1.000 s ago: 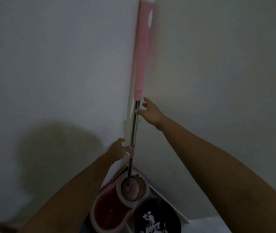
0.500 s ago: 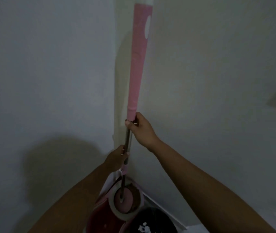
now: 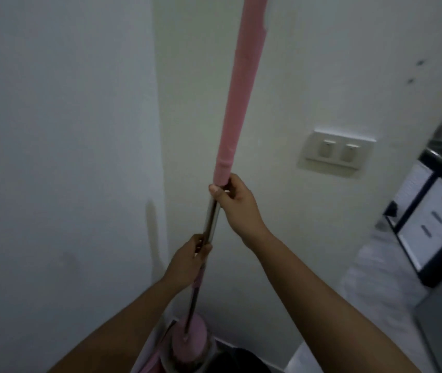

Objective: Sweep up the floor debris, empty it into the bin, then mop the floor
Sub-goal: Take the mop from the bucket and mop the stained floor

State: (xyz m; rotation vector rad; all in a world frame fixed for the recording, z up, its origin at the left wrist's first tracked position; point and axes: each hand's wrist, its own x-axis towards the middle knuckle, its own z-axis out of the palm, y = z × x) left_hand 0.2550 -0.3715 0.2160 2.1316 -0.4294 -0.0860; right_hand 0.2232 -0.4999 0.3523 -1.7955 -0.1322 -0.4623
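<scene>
A spin mop stands upright in the corner of two white walls. Its pink handle (image 3: 237, 90) runs up out of the top of the view, and a bare metal shaft (image 3: 211, 219) continues below it. My right hand (image 3: 234, 200) is closed around the shaft just under the pink grip. My left hand (image 3: 190, 261) grips the shaft lower down, near a pink collar. The round pink mop head (image 3: 188, 341) sits in the spinner of the mop bucket (image 3: 149, 366), of which only a pink edge shows at the bottom.
A dark round object (image 3: 244, 363) lies right of the mop head. A double wall switch (image 3: 337, 152) sits on the right wall. A black-framed white cabinet (image 3: 430, 222) stands at the far right on a pale floor (image 3: 370, 281).
My right hand went from open beside the shaft to closed on it. Both hands now grip the mop, which has risen in view, and the view has swung right to show the switch and cabinet.
</scene>
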